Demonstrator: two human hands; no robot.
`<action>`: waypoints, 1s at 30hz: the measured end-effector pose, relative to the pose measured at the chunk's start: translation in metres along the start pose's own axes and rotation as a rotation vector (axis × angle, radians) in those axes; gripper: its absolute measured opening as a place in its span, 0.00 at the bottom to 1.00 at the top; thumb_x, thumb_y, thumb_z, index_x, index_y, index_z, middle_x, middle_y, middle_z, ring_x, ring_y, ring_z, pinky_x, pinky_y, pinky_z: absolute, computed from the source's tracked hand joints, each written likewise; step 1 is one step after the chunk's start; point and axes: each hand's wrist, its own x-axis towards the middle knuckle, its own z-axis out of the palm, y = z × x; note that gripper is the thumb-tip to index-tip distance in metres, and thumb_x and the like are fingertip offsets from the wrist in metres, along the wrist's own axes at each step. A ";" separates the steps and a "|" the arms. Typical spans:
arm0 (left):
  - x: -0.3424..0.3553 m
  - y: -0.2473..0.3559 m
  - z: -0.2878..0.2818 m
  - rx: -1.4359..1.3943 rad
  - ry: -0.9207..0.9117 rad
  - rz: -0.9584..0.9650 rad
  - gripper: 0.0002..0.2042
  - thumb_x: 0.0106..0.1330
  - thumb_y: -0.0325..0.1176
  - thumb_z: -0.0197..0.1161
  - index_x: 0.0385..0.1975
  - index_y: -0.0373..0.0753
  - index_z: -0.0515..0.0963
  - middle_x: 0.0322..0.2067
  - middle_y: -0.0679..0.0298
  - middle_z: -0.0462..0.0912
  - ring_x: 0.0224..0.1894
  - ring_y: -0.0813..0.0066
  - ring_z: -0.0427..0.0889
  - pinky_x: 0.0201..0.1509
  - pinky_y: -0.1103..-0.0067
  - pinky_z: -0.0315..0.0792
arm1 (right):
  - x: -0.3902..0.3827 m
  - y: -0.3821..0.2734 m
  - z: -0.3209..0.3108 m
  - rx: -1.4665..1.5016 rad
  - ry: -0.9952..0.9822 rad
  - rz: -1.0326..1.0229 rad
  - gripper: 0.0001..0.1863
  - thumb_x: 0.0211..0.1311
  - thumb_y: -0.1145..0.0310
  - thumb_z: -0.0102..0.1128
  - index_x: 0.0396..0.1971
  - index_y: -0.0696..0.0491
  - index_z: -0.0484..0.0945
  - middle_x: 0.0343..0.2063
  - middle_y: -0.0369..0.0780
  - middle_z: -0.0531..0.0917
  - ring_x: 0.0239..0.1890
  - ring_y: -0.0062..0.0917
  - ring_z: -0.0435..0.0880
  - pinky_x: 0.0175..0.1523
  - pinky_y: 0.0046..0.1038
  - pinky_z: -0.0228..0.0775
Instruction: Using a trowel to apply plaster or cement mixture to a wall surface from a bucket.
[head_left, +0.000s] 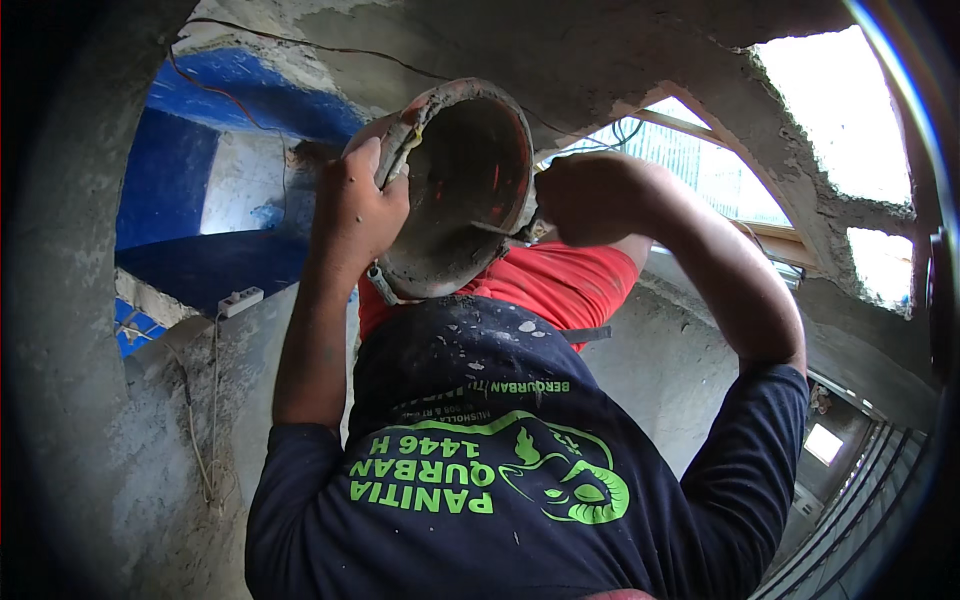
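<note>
My left hand (368, 205) is closed on the rim of a cement-crusted bucket (450, 170), tilted so its inside faces the camera, with dull grey residue and reddish patches inside. My right hand (590, 200) is closed around the handle of a small trowel (495, 230), its blade reaching into the bucket. The fingertips of my right hand are partly hidden. The bucket is over my red shorts (565, 285), in front of my dark shirt.
Around me are rough concrete walls (80, 280), a blue surface (200, 270) at the left with a white power strip (240, 300), hanging wires, bright openings (830, 110) at upper right, and metal bars (850, 510) at lower right.
</note>
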 end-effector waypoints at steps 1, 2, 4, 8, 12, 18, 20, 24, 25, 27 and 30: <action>-0.001 -0.003 -0.001 -0.027 -0.004 -0.020 0.09 0.60 0.30 0.65 0.32 0.31 0.75 0.29 0.39 0.81 0.38 0.36 0.82 0.39 0.55 0.75 | 0.008 0.018 0.010 -0.120 -0.029 -0.054 0.12 0.60 0.70 0.59 0.42 0.55 0.86 0.31 0.53 0.87 0.42 0.47 0.88 0.47 0.41 0.81; -0.001 -0.007 -0.003 -0.032 -0.002 -0.026 0.09 0.60 0.30 0.65 0.32 0.31 0.75 0.29 0.39 0.81 0.38 0.36 0.82 0.39 0.55 0.75 | 0.006 0.032 0.012 0.066 0.111 -0.146 0.13 0.66 0.65 0.59 0.46 0.50 0.87 0.30 0.50 0.88 0.34 0.40 0.90 0.39 0.38 0.81; -0.002 -0.021 -0.013 -0.080 0.016 -0.066 0.09 0.61 0.31 0.63 0.33 0.31 0.76 0.30 0.41 0.82 0.39 0.39 0.83 0.41 0.57 0.75 | -0.011 0.045 0.005 0.480 -0.115 0.104 0.15 0.70 0.59 0.59 0.50 0.46 0.87 0.28 0.45 0.88 0.25 0.28 0.87 0.30 0.32 0.77; 0.005 -0.068 -0.028 -0.190 -0.061 -0.063 0.11 0.62 0.32 0.63 0.39 0.31 0.79 0.32 0.46 0.83 0.39 0.46 0.84 0.45 0.64 0.75 | -0.048 0.075 0.054 0.661 0.368 0.067 0.17 0.73 0.66 0.58 0.59 0.47 0.83 0.28 0.40 0.88 0.23 0.18 0.82 0.29 0.25 0.76; 0.011 -0.087 -0.043 -0.305 -0.183 -0.147 0.17 0.65 0.27 0.61 0.53 0.30 0.79 0.45 0.59 0.87 0.47 0.75 0.82 0.56 0.77 0.73 | -0.050 0.085 0.089 0.624 0.561 0.177 0.17 0.70 0.69 0.62 0.57 0.52 0.83 0.31 0.45 0.89 0.28 0.26 0.86 0.39 0.32 0.79; 0.020 -0.094 -0.040 -0.407 -0.186 -0.241 0.17 0.66 0.27 0.60 0.54 0.29 0.78 0.47 0.60 0.86 0.49 0.75 0.82 0.58 0.76 0.72 | -0.044 0.051 0.116 0.441 0.724 -0.142 0.21 0.58 0.80 0.63 0.54 0.60 0.81 0.36 0.52 0.86 0.37 0.47 0.86 0.43 0.37 0.79; 0.025 -0.097 -0.037 -0.350 -0.208 -0.206 0.17 0.66 0.27 0.60 0.53 0.30 0.78 0.47 0.60 0.86 0.49 0.75 0.81 0.57 0.76 0.72 | -0.050 0.048 0.122 0.494 0.650 -0.124 0.20 0.61 0.78 0.63 0.54 0.60 0.81 0.37 0.51 0.87 0.35 0.44 0.87 0.44 0.35 0.79; 0.020 -0.088 -0.033 -0.193 -0.205 -0.167 0.16 0.66 0.27 0.61 0.52 0.30 0.78 0.45 0.60 0.86 0.47 0.75 0.82 0.55 0.76 0.73 | -0.038 0.060 0.116 0.681 0.604 -0.147 0.19 0.65 0.74 0.62 0.56 0.59 0.81 0.38 0.51 0.87 0.36 0.40 0.88 0.44 0.34 0.79; 0.018 -0.080 -0.031 -0.151 -0.213 -0.150 0.15 0.66 0.27 0.62 0.52 0.30 0.78 0.44 0.59 0.86 0.46 0.74 0.82 0.55 0.76 0.73 | -0.037 0.057 0.108 0.787 0.546 0.010 0.20 0.64 0.73 0.63 0.56 0.61 0.80 0.37 0.49 0.88 0.35 0.36 0.88 0.43 0.32 0.79; 0.015 -0.066 -0.026 -0.080 -0.187 -0.098 0.12 0.66 0.28 0.63 0.47 0.30 0.78 0.38 0.57 0.85 0.42 0.72 0.82 0.51 0.75 0.73 | -0.031 0.050 0.095 0.762 0.549 0.161 0.20 0.67 0.73 0.61 0.58 0.60 0.80 0.36 0.47 0.88 0.32 0.31 0.88 0.40 0.29 0.79; 0.008 -0.044 -0.022 -0.104 -0.187 -0.123 0.10 0.66 0.30 0.63 0.42 0.30 0.77 0.32 0.54 0.82 0.36 0.68 0.81 0.45 0.71 0.74 | -0.015 0.033 0.070 0.316 0.636 0.142 0.14 0.66 0.71 0.58 0.49 0.52 0.85 0.34 0.53 0.87 0.37 0.50 0.87 0.39 0.43 0.78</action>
